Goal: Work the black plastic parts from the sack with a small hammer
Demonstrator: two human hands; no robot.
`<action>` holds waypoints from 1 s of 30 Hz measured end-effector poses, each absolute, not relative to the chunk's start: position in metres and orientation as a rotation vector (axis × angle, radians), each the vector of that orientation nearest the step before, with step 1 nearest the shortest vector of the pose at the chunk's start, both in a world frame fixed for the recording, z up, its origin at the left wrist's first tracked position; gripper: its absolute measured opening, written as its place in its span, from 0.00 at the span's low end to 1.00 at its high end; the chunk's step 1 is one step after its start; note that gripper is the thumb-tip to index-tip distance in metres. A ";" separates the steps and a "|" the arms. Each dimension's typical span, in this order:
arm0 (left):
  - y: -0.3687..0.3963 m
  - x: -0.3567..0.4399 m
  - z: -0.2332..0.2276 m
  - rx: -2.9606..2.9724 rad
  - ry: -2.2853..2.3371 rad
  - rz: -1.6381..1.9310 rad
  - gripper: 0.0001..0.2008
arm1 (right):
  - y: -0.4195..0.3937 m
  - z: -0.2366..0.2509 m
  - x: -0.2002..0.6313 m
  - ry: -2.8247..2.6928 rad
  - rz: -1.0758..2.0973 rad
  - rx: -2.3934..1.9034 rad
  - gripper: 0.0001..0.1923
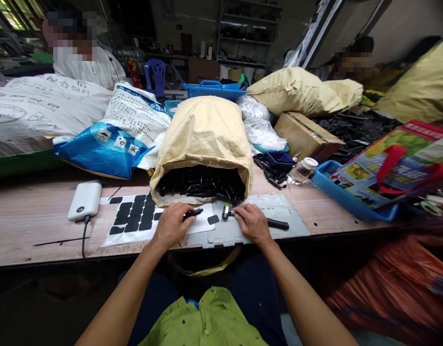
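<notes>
My left hand (171, 223) is closed on a small black plastic part (193, 213) whose end sticks out to the right of my fingers. A small hammer (279, 224) lies in the grip of my right hand (253, 222), its metal head to the left and its black handle to the right, low over a grey board (291, 222). Left of my left hand lies a white sheet (111, 239) with rows of black rounded-square pads (133, 221). One loose pad (213, 219) is between my hands. Right behind them, a tan sack (203, 129) opens toward me, full of black parts (192, 181).
A white power bank (84, 199) with a cable is at the left. Blue-and-white bags (134, 125) stand behind. To the right are a glass jar (302, 170), a cardboard box (308, 134) and a blue basket (351, 197) with a printed bag. Two people sit across the table.
</notes>
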State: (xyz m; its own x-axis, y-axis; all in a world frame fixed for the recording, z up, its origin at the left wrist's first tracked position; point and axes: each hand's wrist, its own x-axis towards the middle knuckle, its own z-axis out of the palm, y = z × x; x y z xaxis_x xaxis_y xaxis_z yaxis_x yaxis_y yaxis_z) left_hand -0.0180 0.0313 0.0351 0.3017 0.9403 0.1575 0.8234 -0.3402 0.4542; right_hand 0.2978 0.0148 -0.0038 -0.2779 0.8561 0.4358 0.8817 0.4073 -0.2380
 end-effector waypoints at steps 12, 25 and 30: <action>0.024 -0.007 -0.002 2.130 1.415 0.690 0.12 | 0.015 -0.003 0.301 -2.163 -0.031 -1.412 0.12; 0.026 -0.004 0.001 2.049 1.422 0.703 0.10 | -0.013 0.038 0.224 -2.023 0.326 -1.233 0.17; 0.026 -0.004 0.001 2.043 1.433 0.701 0.09 | -0.020 0.041 0.211 -2.044 0.278 -1.207 0.18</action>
State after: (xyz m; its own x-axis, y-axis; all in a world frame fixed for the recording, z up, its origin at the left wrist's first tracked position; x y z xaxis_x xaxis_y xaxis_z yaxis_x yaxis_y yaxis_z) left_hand -0.0039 0.0265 0.0009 0.2985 0.9485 0.1065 0.6659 -0.2869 0.6887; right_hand 0.2113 -0.0205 0.0413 -0.2894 0.8271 0.4817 0.6683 0.5349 -0.5170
